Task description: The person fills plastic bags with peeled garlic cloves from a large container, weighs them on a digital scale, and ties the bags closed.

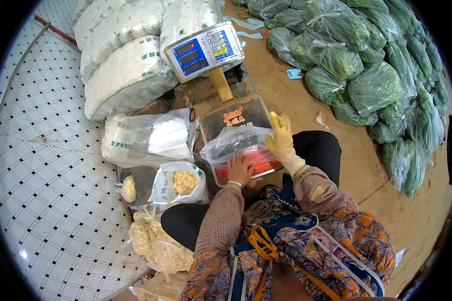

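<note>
My bare left hand (240, 170) rests with fingers spread on a thin clear plastic bag (226, 140), which lies over red material on the platform (221, 113) of a scale. My right hand (282, 140), in a yellow glove, is at the bag's right edge, fingers raised and apart. The scale's display (202, 50) stands on a post behind the platform. Left of it lie a clear bag with white sheets (168, 136) and an open white bag (155, 193) of pale yellow pieces (185, 181). A small pale bundle (129, 188) is farther left.
Large white packed sacks (123, 75) are stacked at the back left, beside a tiled floor (55, 165). Many bags of green vegetables (346, 60) pile on the brown ground (386, 226) to the right. More pale pieces (155, 236) lie bagged at lower left. Blue scraps (293, 73) are scattered behind.
</note>
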Demonstrator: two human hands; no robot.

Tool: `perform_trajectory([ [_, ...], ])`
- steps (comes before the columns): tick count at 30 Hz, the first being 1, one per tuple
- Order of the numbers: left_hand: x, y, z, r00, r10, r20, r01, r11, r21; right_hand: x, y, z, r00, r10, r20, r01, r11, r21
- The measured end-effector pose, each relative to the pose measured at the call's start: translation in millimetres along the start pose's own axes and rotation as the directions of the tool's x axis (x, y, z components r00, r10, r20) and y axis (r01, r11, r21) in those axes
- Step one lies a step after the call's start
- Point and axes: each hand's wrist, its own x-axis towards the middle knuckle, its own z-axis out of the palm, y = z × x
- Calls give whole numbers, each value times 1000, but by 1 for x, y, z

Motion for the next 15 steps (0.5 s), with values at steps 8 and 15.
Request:
perform_trajectory([
  [8,-12,0,-20,997,38,60,-32,994,-106,-13,36,88,890,-75,449,43,996,81],
  [15,-96,-44,-149,616,-201,-762,243,968,-59,-16,-65,51,684,-232,691,10,951,310],
])
